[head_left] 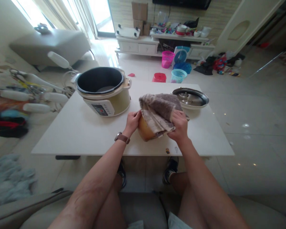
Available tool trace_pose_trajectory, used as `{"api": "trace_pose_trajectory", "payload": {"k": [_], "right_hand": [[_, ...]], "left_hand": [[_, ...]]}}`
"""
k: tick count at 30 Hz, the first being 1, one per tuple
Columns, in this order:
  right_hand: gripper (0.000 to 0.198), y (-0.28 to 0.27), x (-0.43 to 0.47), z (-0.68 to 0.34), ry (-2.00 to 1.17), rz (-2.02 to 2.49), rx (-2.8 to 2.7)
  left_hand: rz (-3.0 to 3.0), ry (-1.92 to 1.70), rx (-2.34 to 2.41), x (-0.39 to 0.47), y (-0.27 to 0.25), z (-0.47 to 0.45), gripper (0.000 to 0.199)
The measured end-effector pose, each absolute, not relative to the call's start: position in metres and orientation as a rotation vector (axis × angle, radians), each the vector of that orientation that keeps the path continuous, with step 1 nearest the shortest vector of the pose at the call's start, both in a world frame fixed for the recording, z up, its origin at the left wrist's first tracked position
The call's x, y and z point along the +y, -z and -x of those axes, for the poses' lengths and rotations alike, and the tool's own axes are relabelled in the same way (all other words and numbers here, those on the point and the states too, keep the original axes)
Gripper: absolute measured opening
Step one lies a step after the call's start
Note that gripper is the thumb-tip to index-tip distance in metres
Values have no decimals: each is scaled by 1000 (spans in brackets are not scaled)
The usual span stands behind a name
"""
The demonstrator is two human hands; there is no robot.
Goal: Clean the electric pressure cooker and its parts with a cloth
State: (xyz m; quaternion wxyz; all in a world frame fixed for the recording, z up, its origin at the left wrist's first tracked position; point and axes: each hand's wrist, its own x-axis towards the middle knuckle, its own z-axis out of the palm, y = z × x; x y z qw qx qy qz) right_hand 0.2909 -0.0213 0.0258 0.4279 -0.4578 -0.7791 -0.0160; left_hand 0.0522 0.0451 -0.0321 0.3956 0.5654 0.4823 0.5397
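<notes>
"Tiled floor (252, 121) all round. Reading the table (69, 133) as a clock with the sitter at six, what's beyond it?"

"Grey couch (50, 44) past ten, white cabinet (147, 48) past twelve, pink basket (168, 59) towards one."

"And on top, left to right?"

"Cooker (102, 92) at ten, lidless, its dark inside facing up. Then the left hand (132, 122), watch (123, 138) on the wrist, gripping the left edge of an amber thing (146, 128)."

"Where's that?"

"Just off the middle, towards five. It's rounded, but the cloth (157, 108) hides most of it, so I can't tell what it is, nor whether it touches the table."

"The right hand (180, 124)?"

"Closed round the cloth, bunched against the amber thing's right side."

"Last?"

"Lid (193, 99) at two, lying flat just beyond the cloth."
</notes>
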Motion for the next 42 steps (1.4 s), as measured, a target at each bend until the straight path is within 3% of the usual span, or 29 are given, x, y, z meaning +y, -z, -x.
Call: {"api": "trace_pose_trajectory", "payload": {"k": [7, 11, 18, 26, 34, 39, 42], "right_hand": [[49, -30, -23, -290, -12, 1153, -1931], [47, -20, -15, -294, -179, 1190, -1692], [20, 11, 8, -307, -467, 1367, -1196], [37, 39, 29, -309, -711, 1440, -799], [26, 22, 17, -299, -537, 1412, -986], [19, -8, -8, -282, -197, 1285, -1565], [30, -27, -23, -271, -56, 1067, -1968]], "left_hand": [[-1421, -1383, 1241, 43, 35, -50, 78], [-1422, -1384, 1236, 42, 41, -43, 80], [-1554, -1315, 1192, 44, 56, -16, 81], [-1410, -1448, 1157, 46, 39, -18, 71], [-1375, -1424, 1227, 45, 26, -30, 78], [-1393, -1428, 1220, 46, 26, -33, 77], [-1376, -1458, 1212, 48, 30, -33, 73]]}}
